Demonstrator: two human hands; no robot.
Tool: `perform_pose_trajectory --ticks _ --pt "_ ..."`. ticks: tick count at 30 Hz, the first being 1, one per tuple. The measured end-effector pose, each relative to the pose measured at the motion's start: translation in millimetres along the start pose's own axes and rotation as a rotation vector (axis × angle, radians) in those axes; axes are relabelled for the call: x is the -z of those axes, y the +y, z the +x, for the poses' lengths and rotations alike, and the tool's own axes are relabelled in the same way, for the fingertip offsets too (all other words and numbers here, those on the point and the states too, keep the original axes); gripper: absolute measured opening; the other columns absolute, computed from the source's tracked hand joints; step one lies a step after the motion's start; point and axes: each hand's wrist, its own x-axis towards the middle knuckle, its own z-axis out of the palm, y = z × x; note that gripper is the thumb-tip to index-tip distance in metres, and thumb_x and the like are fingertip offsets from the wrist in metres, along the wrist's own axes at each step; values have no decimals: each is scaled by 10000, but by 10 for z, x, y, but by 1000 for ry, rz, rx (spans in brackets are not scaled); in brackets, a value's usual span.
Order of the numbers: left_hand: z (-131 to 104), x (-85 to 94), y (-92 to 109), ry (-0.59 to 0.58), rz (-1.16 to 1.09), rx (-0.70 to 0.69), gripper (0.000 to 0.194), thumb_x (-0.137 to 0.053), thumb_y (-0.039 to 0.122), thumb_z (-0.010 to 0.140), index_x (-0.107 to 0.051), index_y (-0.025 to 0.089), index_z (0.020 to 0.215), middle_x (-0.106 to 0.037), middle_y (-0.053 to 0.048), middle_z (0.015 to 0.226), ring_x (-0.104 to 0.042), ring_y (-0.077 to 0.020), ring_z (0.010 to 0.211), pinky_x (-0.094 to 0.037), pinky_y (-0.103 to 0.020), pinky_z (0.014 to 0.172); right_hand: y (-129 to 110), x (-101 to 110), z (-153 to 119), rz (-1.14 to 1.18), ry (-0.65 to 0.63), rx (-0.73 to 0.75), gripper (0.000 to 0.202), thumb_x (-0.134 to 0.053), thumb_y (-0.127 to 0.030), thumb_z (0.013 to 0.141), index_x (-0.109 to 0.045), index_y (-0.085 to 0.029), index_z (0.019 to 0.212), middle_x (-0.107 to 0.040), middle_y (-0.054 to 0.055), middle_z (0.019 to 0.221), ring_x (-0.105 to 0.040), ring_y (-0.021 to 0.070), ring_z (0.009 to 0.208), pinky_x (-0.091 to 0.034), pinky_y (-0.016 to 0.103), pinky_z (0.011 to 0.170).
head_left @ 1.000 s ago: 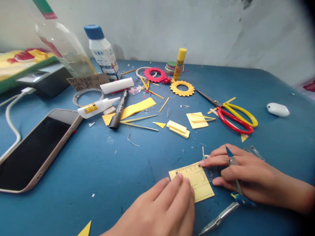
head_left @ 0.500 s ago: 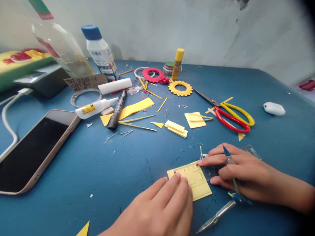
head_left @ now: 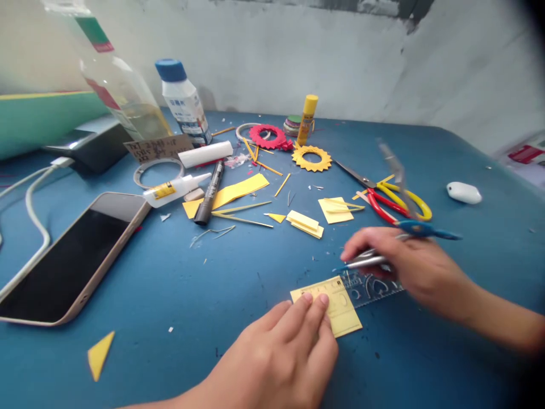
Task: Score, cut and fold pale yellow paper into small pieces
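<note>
My left hand [head_left: 281,352] lies with its fingers stretched flat on a clear plastic ruler [head_left: 374,289] and a small yellow paper square [head_left: 349,321], pressing both to the table. The ruler's printed marks cross the upper part of the paper, and its cut-out end sticks out to the right. In my right hand [head_left: 409,264] is a drawing compass [head_left: 419,228], gripped by one leg. That leg's blue tip hovers at or near the paper's upper right corner; I cannot tell if it touches. The compass's other leg points up and away, blurred.
Beyond my hands lie red-and-yellow scissors [head_left: 383,201], folded yellow paper pieces [head_left: 305,223], a black marker [head_left: 209,196], a glue bottle [head_left: 170,190] and a yellow glue stick [head_left: 307,119]. A phone [head_left: 72,261] is at left. A white case [head_left: 464,193] sits at right.
My right hand has lifted off the table near the ruler and turned the compass, bringing one leg's tip down toward the paper's corner. More of the ruler shows. My left hand stays on the paper.
</note>
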Motion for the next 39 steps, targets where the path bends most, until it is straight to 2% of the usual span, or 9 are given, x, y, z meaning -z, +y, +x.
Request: perform_pose_trajectory --ticks 4,8,11,17,25,32,37,39 --pt "2 -35 3 47 18 2 338 -321 126 929 -600 85 1113 -624 -115 1204 -577 -189 1094 -440 -270 907 -160 -310 189 -28 -72 94 379 -383 -356 934 -539 -182 636 -564 -12 592 -567 99 521 -456 195 482" --pt "8 -49 -6 83 20 -1 346 -309 114 928 -615 89 1087 -642 -102 1177 -592 -188 1067 -447 -264 882 -114 -426 267 -94 -56 159 380 -383 -326 926 -522 -181 603 -560 -16 545 -570 99 514 -466 205 537" --pt "13 -59 -14 80 15 14 339 -316 106 924 -615 81 1081 -645 -110 1169 -591 -192 1068 -449 -267 878 -75 -414 268 -115 -73 167 373 -382 -310 925 -517 -184 600 -571 -14 546 -579 105 522 -465 207 541" --pt "-1 -130 -6 156 6 3 360 -288 106 922 -617 77 1065 -654 -123 1145 -599 -200 1045 -467 -278 837 -90 -408 259 -123 -88 178 349 -379 -288 923 -508 -184 616 -574 -16 568 -578 99 527 -452 199 542" --pt "8 -94 -16 90 15 13 370 -279 140 926 -607 101 1094 -644 -98 1173 -583 -186 1070 -459 -259 866 -109 -375 257 -272 -85 281 343 -378 -237 926 -526 -185 622 -585 -25 590 -574 91 569 -427 197 602" --pt "26 -18 -6 -17 4 25 367 -299 122 916 -592 109 1136 -608 -77 1237 -564 -191 1115 -452 -260 904 -66 -189 211 -351 -66 221 366 -378 -276 928 -548 -195 614 -576 -28 570 -550 98 529 -415 212 579" --pt "11 -104 -7 92 -6 26 383 -268 123 926 -598 116 1119 -622 -72 1217 -567 -190 1101 -450 -268 898 -1 -79 183 -392 -39 197 380 -391 -295 932 -560 -203 604 -555 -32 549 -533 106 503 -418 233 590" --pt "12 -122 -11 97 -3 27 378 -273 124 928 -602 121 1114 -627 -65 1210 -568 -183 1098 -445 -262 900 9 -57 183 -395 -26 184 384 -392 -297 932 -567 -205 603 -553 -31 547 -531 106 498 -416 237 581"
